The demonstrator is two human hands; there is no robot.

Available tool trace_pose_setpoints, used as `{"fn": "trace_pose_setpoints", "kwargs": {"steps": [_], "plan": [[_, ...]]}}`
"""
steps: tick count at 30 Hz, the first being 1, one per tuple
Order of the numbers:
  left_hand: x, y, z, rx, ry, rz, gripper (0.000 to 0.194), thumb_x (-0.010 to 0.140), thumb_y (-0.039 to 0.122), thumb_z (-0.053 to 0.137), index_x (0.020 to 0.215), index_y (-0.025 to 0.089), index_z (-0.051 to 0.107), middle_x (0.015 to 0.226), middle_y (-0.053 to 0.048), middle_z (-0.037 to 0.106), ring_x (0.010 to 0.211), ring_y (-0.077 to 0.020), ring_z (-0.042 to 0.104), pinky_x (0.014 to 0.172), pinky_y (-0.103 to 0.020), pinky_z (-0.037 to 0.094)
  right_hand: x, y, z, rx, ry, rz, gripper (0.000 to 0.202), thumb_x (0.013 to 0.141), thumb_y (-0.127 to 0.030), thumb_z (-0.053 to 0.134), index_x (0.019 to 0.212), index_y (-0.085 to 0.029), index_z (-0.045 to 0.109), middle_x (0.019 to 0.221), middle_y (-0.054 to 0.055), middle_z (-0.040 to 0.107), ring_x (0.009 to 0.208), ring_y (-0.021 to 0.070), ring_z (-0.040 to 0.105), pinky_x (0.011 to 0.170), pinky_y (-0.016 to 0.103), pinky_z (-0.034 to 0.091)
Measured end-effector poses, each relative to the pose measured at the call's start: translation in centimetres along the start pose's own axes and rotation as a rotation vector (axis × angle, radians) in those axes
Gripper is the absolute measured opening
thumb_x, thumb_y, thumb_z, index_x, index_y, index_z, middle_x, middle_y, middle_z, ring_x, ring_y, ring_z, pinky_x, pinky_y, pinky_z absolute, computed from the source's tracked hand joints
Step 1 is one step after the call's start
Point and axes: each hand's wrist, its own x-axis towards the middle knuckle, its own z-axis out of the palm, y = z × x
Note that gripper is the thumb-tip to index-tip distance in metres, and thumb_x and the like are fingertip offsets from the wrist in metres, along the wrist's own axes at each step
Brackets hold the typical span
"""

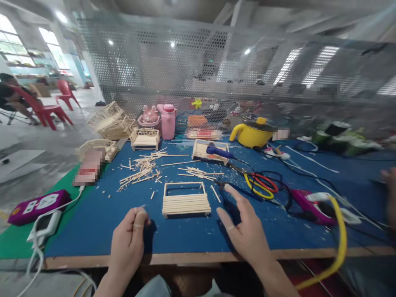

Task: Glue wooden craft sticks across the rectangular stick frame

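Note:
My left hand point(131, 231) is closed near the front of the blue table, thumb over curled fingers; what it may hold is too small to make out. My right hand point(243, 222) has thumb and index finger apart, the fingertip close to the dark jaws of a pair of pliers point(222, 184). Between my hands stands a small wooden stick frame point(186, 204), its front part covered by a row of sticks and its back part an open rectangle. One short loose stick point(215, 194) lies at its right and a shorter piece point(152, 195) at its left.
Loose sticks point(144, 169) are scattered behind the frame. A blue glue gun point(219, 151) rests on another stick model. Scissors with red and yellow handles point(261, 185), cables and purple power strips point(314, 206) lie right. A yellow pot point(253, 134) and pink bottle point(168, 121) stand behind.

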Motion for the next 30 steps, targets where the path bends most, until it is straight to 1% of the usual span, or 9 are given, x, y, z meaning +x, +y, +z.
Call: {"fn": "trace_pose_setpoints", "kwargs": {"steps": [3,5,7,10,14,18,21,26,30], "plan": [[-0.3,0.8,0.3,0.011,0.003,-0.032,0.046,0.093,0.045,0.035,0.055,0.021,0.045,0.05,0.005,0.046,0.048,-0.0111,0.044,0.049,-0.02,0.035,-0.3,2.2,-0.3,-0.129,-0.138,0.187,0.034,0.088,-0.036,0.049,0.115,-0.019,0.06,0.095,0.009,0.069,0.087,0.0243,0.066,0.079,0.038,0.051],[-0.5,1.1,0.6,-0.007,-0.017,-0.017,0.048,0.092,0.047,0.036,0.053,0.021,0.044,0.048,0.005,0.044,0.045,-0.0108,0.042,0.048,-0.02,0.035,-0.2,3.1,0.0,-0.193,-0.231,0.225,0.027,0.087,-0.031,0.048,0.107,-0.021,0.064,0.091,0.006,0.07,0.08,0.0224,0.066,0.072,0.034,0.051],[-0.6,0.9,1.0,-0.026,-0.03,0.008,0.045,0.091,0.048,0.04,0.057,0.022,0.051,0.048,0.005,0.047,0.045,-0.0106,0.046,0.048,-0.019,0.038,0.0,3.4,0.2,-0.211,-0.253,0.245,0.024,0.086,-0.024,0.046,0.102,-0.022,0.065,0.09,0.005,0.071,0.077,0.0199,0.066,0.069,0.03,0.049],[-0.6,0.1,1.2,0.005,0.005,0.095,0.032,0.087,0.049,0.05,0.077,0.022,0.065,0.06,0.004,0.064,0.055,-0.0125,0.061,0.053,-0.019,0.047,0.6,3.4,0.2,-0.241,-0.259,0.285,0.023,0.085,-0.019,0.045,0.097,-0.022,0.066,0.085,0.003,0.072,0.075,0.0183,0.067,0.066,0.028,0.047],[-0.2,0.2,1.1,0.112,0.049,0.342,0.026,0.089,0.039,0.053,0.104,0.022,0.066,0.096,-0.004,0.075,0.086,-0.0183,0.071,0.073,-0.024,0.055,1.7,2.6,-0.7,-0.304,-0.305,0.301,0.022,0.086,-0.017,0.047,0.094,-0.022,0.067,0.091,0.005,0.072,0.081,0.0204,0.067,0.065,0.028,0.045],[0.6,2.2,2.2,0.368,-0.206,0.729,0.042,0.09,0.028,0.05,0.132,0.023,0.05,0.135,-0.009,0.058,0.126,-0.025,0.052,0.1,-0.042,0.047,3.0,1.2,-0.8,-0.339,-0.374,0.23,0.019,0.09,-0.025,0.048,0.091,-0.023,0.067,0.097,0.006,0.07,0.092,0.0211,0.065,0.072,0.029,0.046],[1.0,3.4,4.5,0.607,-0.302,0.851,0.05,0.088,0.011,0.04,0.137,0.017,0.045,0.144,-0.012,0.047,0.134,-0.0279,0.043,0.104,-0.051,0.043,4.4,0.8,0.3,-0.368,-0.451,0.208,0.015,0.086,-0.026,0.054,0.086,-0.02,0.067,0.09,0.009,0.072,0.085,0.0236,0.068,0.069,0.03,0.047],[1.4,4.0,7.5,0.837,-0.304,0.809,0.061,0.08,-0.006,0.027,0.134,0.013,0.05,0.141,-0.014,0.049,0.13,-0.0287,0.048,0.102,-0.05,0.045,6.7,1.4,1.5,-0.384,-0.48,0.202,0.024,0.088,-0.018,0.047,0.088,-0.012,0.07,0.086,0.019,0.073,0.082,0.0288,0.07,0.071,0.037,0.049],[1.8,3.5,7.8,0.878,-0.329,0.844,0.06,0.081,-0.005,0.028,0.134,0.011,0.051,0.139,-0.016,0.051,0.126,-0.0289,0.051,0.098,-0.045,0.048,6.2,0.6,0.5,-0.319,-0.424,0.124,0.04,0.089,-0.013,0.036,0.121,-0.012,0.061,0.111,0.017,0.07,0.101,0.0257,0.066,0.084,0.038,0.05]]}}
